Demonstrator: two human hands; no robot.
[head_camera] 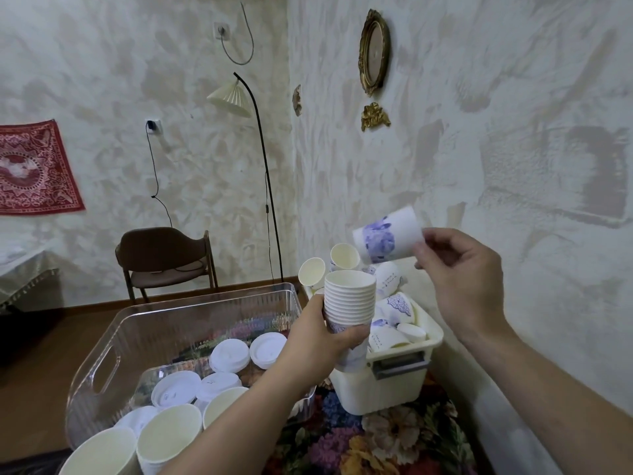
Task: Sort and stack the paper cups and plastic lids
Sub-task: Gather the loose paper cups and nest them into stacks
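Note:
My left hand [318, 341] grips a tall stack of nested white paper cups [349, 303], held upright above the bins. My right hand [459, 269] pinches a single paper cup with a blue print [388, 236] by its rim; the cup lies on its side in the air, above and right of the stack. A white plastic bin [394, 382] under my hands holds several loose cups [394, 303]. The clear plastic bin [113, 337] to the left holds white plastic lids [229, 358] and stacks of cups [168, 437] at its near end.
Both bins stand on a floral tablecloth [383, 437] beside a textured wall on the right. Farther back are a brown chair [164, 255], a floor lamp [257, 149] and a cloth-covered table at the left edge.

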